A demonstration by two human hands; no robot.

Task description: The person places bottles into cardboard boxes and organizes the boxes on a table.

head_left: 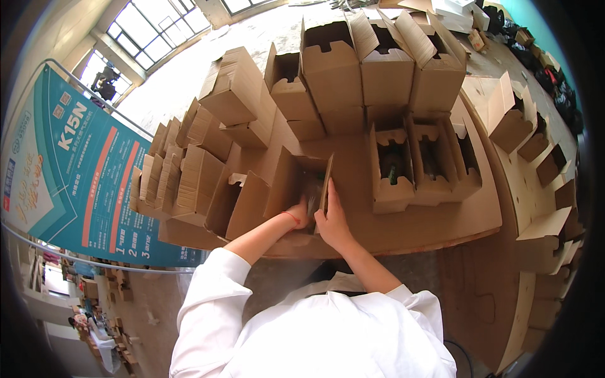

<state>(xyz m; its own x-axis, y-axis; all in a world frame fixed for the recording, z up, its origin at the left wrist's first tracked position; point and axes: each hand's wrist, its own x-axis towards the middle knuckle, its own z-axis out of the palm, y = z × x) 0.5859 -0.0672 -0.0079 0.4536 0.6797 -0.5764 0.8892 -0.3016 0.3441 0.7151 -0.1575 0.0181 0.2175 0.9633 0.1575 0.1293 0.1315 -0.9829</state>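
Observation:
An open cardboard box [293, 189] stands near the front edge of the table, its top flaps up. My left hand [299, 214] reaches down into it, with a red string round the wrist. Beside those fingers, inside the box, is a clear, shiny item [312, 191] that looks like plastic; its kind cannot be made out. The left fingertips are partly hidden. My right hand [334, 219] grips the box's right wall, thumb on the inner side and fingers stretched along the outside.
Open boxes [234, 205] crowd the left of the table [353, 236]. Taller boxes [333, 82] line the far side. Several open ones [392, 170] to the right hold dark items. A wooden surface [526, 189] with more boxes lies beyond; a teal banner [82, 170] stands left.

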